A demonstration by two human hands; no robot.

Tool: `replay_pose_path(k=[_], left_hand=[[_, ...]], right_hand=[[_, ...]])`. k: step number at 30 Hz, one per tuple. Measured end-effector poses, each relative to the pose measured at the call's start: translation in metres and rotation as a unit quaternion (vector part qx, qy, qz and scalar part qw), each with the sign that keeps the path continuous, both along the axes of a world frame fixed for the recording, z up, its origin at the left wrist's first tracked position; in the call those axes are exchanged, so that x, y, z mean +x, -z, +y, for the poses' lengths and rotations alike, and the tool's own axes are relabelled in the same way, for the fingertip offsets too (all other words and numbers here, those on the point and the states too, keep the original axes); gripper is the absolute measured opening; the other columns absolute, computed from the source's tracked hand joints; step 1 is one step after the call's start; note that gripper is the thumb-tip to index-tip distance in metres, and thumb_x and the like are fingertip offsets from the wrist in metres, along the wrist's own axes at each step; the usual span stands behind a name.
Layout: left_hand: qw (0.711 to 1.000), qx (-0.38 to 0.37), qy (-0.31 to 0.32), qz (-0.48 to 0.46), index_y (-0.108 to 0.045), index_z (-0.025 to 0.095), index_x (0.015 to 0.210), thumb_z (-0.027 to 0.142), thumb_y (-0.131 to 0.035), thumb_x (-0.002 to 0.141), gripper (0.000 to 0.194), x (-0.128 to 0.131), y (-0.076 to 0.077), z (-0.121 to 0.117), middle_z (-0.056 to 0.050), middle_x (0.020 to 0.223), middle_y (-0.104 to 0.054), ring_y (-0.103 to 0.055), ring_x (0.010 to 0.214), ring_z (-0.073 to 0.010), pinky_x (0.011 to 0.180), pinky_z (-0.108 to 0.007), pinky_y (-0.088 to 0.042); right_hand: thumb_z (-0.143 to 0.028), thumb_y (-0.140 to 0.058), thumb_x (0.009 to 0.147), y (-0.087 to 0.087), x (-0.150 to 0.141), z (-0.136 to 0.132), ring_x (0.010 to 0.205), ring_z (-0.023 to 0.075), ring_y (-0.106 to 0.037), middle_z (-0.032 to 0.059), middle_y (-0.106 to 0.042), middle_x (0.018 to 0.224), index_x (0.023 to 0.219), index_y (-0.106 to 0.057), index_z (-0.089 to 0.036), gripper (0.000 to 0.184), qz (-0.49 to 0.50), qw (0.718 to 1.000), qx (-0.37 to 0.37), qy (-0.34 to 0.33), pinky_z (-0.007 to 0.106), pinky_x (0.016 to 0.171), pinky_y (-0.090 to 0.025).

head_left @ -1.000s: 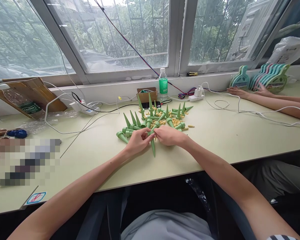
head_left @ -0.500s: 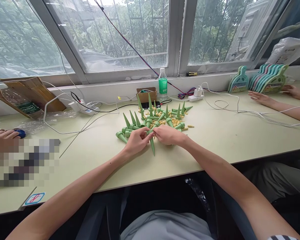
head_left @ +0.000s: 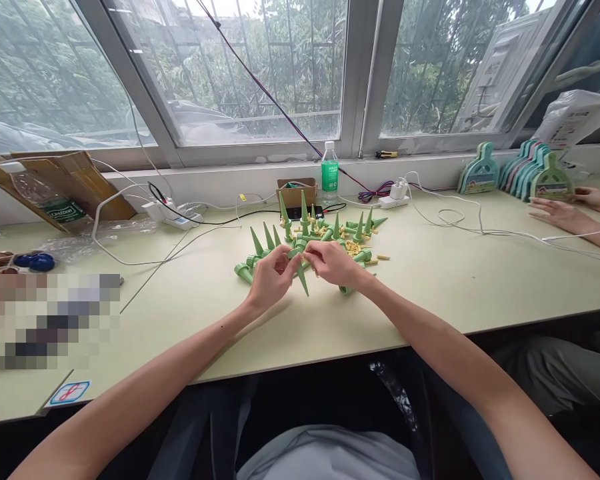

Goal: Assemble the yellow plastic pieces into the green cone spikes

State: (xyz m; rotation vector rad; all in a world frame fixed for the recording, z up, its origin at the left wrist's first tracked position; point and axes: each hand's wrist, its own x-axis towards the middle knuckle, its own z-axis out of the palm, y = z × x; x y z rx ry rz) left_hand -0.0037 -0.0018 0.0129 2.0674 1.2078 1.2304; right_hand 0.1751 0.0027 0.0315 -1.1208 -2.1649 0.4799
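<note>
Right over the table [head_left: 430, 293], at the near edge of the heap, I have one green spike [head_left: 303, 283], collar up and tip slanting down towards me. My left hand [head_left: 271, 279] pinches it by the collar between thumb and fingers. My right hand [head_left: 336, 263] is drawn in at the collar end, its fingers bunched together; whether they grip anything small, I can't tell. Just beyond my knuckles are the other green spikes [head_left: 243, 272], several standing point up, some lying on their sides, with yellow pegs [head_left: 383, 257] scattered among and beside them. Behind the heap sit a dark phone [head_left: 319, 212], a small cardboard box [head_left: 295, 193] and an upright bottle [head_left: 329, 177] with a green label. Further right, past a white power strip [head_left: 394, 201], a co-worker's hand [head_left: 555, 212] is at the foot of a green dustpan-shaped piece [head_left: 551, 180].
</note>
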Motion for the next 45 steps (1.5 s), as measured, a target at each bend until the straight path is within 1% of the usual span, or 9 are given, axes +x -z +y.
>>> replay_pose_path(k=[6,10,16,20,25,30,33,39,45], left_hand=[[1.0,-0.002,-0.007,0.005,-0.053,0.021,0.088,0.048,-0.053,0.088,0.027,0.0,0.001,-0.001,0.005,0.053,-0.048,-0.047,0.045,-0.0095,0.047,-0.022,-0.036],[1.0,0.006,-0.013,0.011,-0.053,0.021,0.088,0.047,-0.053,0.088,0.026,0.0,0.001,-0.002,0.005,0.055,-0.048,-0.047,0.046,-0.0095,0.048,-0.022,-0.036],[1.0,-0.003,-0.004,-0.014,-0.053,0.021,0.086,0.048,-0.054,0.088,0.027,0.002,-0.001,-0.004,0.004,0.058,-0.05,-0.048,0.046,-0.009,0.046,-0.022,-0.036],[0.998,-0.02,0.015,-0.051,-0.051,0.021,0.085,0.049,-0.056,0.086,0.028,0.004,-0.002,-0.004,0.005,0.055,-0.048,-0.048,0.042,-0.0087,0.044,-0.022,-0.036],[0.991,-0.054,0.038,-0.118,-0.052,0.02,0.086,0.049,-0.059,0.085,0.03,0.004,-0.004,-0.002,0.006,0.054,-0.048,-0.048,0.039,-0.0076,0.039,-0.02,-0.035],[0.975,-0.114,0.068,-0.178,-0.051,0.019,0.082,0.047,-0.06,0.085,0.03,0.004,-0.01,-0.001,0.007,0.046,-0.046,-0.044,0.034,-0.0077,0.035,-0.02,-0.032],[0.971,-0.134,0.074,-0.186,-0.051,0.019,0.081,0.045,-0.061,0.085,0.029,0.003,-0.011,-0.001,0.007,0.044,-0.048,-0.044,0.034,-0.0079,0.035,-0.02,-0.033],[0.979,-0.088,0.092,-0.159,-0.052,0.019,0.083,0.044,-0.059,0.087,0.026,0.003,-0.005,-0.003,0.007,0.046,-0.047,-0.045,0.034,-0.0072,0.034,-0.019,-0.032],[0.987,-0.049,0.1,-0.114,-0.053,0.019,0.085,0.042,-0.058,0.088,0.024,0.003,-0.001,-0.005,0.007,0.052,-0.047,-0.048,0.041,-0.0067,0.039,-0.018,-0.038]], right_hand=[[-0.026,-0.042,0.095,0.0,0.0,0.0,0.06,0.0105,-0.046,-0.0017,-0.054,0.061,0.076,-0.054,-0.016,0.025,0.014,1.0,-0.006,0.007,0.021,0.06,-0.032],[-0.028,-0.039,0.097,0.001,0.0,0.0,0.057,0.0099,-0.045,-0.003,-0.05,0.055,0.072,-0.052,-0.016,0.03,0.015,1.0,-0.009,0.007,0.021,0.059,-0.032],[-0.027,-0.037,0.097,0.001,-0.001,0.002,0.058,0.0088,-0.043,-0.0026,-0.05,0.061,0.068,-0.048,-0.016,0.033,0.0,1.0,0.009,0.015,0.02,0.059,-0.03],[-0.029,-0.034,0.099,0.001,-0.003,0.002,0.06,0.0087,-0.045,-0.0024,-0.05,0.062,0.065,-0.045,-0.017,0.038,0.021,1.0,0.012,0.015,0.02,0.061,-0.031],[-0.037,-0.034,0.099,0.001,-0.004,0.0,0.054,0.0086,-0.042,-0.0042,-0.047,0.058,0.07,-0.045,-0.018,0.037,0.068,0.998,-0.002,0.008,0.021,0.058,-0.031],[-0.046,-0.041,0.096,0.003,-0.004,-0.001,0.05,0.0093,-0.039,-0.0057,-0.046,0.057,0.085,-0.05,-0.019,0.031,0.095,0.994,-0.006,-0.046,0.022,0.053,-0.03],[-0.048,-0.041,0.096,0.004,-0.004,-0.001,0.05,0.0095,-0.037,-0.0055,-0.045,0.057,0.084,-0.049,-0.019,0.032,0.101,0.993,-0.005,-0.063,0.022,0.052,-0.03],[-0.05,-0.036,0.097,0.005,-0.005,0.001,0.051,0.0099,-0.037,-0.0041,-0.043,0.055,0.069,-0.043,-0.019,0.042,0.106,0.993,-0.004,-0.048,0.023,0.054,-0.03],[-0.054,-0.029,0.098,0.004,-0.008,-0.001,0.05,0.0098,-0.039,-0.0025,-0.043,0.05,0.056,-0.039,-0.019,0.056,0.122,0.992,-0.015,-0.024,0.024,0.055,-0.03]])
